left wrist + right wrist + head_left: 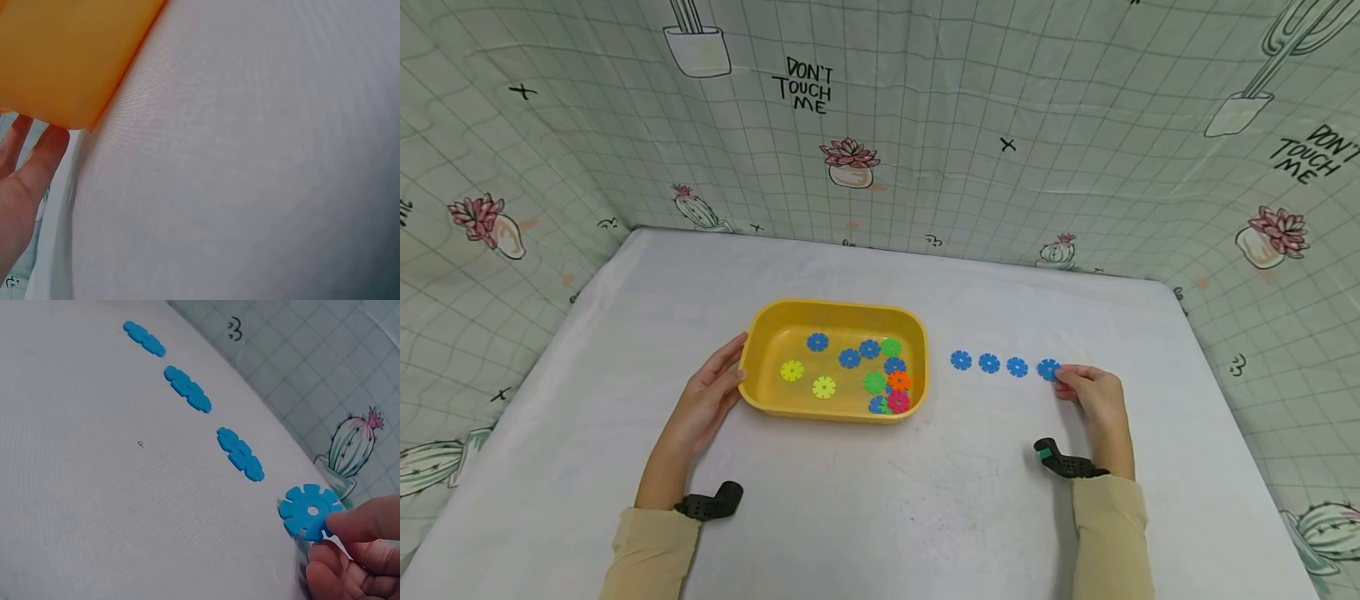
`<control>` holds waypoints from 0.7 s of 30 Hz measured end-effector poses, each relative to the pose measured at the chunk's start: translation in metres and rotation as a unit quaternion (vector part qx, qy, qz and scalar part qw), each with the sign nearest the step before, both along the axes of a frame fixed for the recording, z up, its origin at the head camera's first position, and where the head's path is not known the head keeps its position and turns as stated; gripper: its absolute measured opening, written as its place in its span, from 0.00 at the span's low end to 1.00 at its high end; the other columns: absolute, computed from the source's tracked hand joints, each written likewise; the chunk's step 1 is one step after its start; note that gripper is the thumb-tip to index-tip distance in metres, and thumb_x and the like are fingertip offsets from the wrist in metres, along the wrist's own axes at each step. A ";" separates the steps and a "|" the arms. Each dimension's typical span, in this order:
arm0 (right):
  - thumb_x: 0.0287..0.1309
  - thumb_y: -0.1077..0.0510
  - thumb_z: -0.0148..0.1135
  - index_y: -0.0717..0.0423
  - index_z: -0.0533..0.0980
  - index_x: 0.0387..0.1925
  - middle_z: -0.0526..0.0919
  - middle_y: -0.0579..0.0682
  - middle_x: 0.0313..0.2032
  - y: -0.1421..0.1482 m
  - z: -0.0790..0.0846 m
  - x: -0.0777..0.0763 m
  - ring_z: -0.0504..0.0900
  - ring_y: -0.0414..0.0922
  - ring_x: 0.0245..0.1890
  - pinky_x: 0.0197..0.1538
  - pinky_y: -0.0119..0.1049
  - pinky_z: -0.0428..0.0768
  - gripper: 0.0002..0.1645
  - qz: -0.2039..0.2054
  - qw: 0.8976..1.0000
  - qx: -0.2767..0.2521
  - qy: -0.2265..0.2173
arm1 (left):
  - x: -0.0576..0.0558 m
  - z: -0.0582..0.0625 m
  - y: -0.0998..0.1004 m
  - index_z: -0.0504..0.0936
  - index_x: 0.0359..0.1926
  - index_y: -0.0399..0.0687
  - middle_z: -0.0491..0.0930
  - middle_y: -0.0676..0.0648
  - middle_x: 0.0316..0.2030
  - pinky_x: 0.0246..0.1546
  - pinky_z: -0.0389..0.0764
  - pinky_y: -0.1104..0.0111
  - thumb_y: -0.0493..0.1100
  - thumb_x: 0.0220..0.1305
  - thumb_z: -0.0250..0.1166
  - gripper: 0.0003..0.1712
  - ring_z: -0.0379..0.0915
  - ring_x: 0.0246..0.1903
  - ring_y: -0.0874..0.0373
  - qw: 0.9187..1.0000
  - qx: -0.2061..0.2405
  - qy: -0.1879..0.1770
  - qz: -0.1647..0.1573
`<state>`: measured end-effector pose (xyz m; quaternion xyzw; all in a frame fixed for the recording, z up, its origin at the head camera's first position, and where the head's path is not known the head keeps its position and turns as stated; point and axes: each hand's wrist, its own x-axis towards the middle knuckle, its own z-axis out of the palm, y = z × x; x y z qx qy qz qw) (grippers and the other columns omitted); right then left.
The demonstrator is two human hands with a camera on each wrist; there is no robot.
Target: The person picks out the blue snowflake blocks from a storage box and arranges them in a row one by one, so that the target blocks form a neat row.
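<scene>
My right hand [1093, 400] pinches a blue notched disc [311, 511] between thumb and fingers. In the right wrist view this disc is tilted up, with its slots and centre hole showing. It is at the right end of a row with three more blue discs [988, 363] lying flat on the white cloth. My left hand [703, 400] touches the left end of a yellow tray [835, 417], its fingers fairly straight against the outer wall. The left wrist view shows fingertips [59, 134] right at the tray's edge.
Inside the tray lie several loose discs, among them a yellow disc [823, 387], a green disc [875, 382], an orange disc [898, 381] and a pink disc [898, 402]. A checked curtain [925, 167] with plant drawings hangs behind and beside the table [880, 517].
</scene>
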<state>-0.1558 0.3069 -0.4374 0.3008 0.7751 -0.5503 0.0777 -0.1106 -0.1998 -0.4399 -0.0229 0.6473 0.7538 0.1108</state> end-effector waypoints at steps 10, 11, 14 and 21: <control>0.61 0.54 0.56 0.66 0.72 0.47 0.77 0.39 0.17 -0.002 0.000 -0.001 0.76 0.35 0.19 0.26 0.24 0.77 0.19 0.028 0.997 0.066 -0.031 | 0.000 0.000 0.001 0.51 0.72 0.51 0.48 0.42 0.72 0.54 0.71 0.81 0.40 0.70 0.49 0.32 0.63 0.58 0.68 1.000 -0.009 -0.004 0.001; 0.60 0.55 0.56 0.66 0.72 0.47 0.76 0.39 0.16 -0.002 0.000 -0.001 0.76 0.35 0.18 0.25 0.25 0.77 0.19 0.031 0.997 0.071 -0.031 | 0.000 0.000 0.001 0.51 0.72 0.51 0.48 0.42 0.72 0.54 0.71 0.81 0.40 0.70 0.49 0.32 0.63 0.58 0.68 1.000 -0.010 -0.004 0.001; 0.60 0.56 0.55 0.67 0.72 0.45 0.76 0.39 0.14 -0.002 0.000 -0.001 0.76 0.36 0.15 0.24 0.26 0.78 0.18 0.041 0.995 0.083 -0.032 | 0.000 0.000 0.001 0.52 0.72 0.51 0.48 0.42 0.72 0.53 0.71 0.80 0.40 0.70 0.49 0.32 0.63 0.59 0.67 1.000 -0.010 -0.004 0.002; 0.61 0.55 0.54 0.66 0.72 0.46 0.76 0.41 0.15 -0.001 -0.002 -0.003 0.75 0.36 0.16 0.24 0.26 0.78 0.19 0.049 0.994 0.088 -0.046 | -0.001 -0.001 0.000 0.52 0.72 0.51 0.48 0.43 0.72 0.54 0.71 0.80 0.40 0.70 0.49 0.32 0.63 0.59 0.66 1.000 -0.006 -0.005 0.004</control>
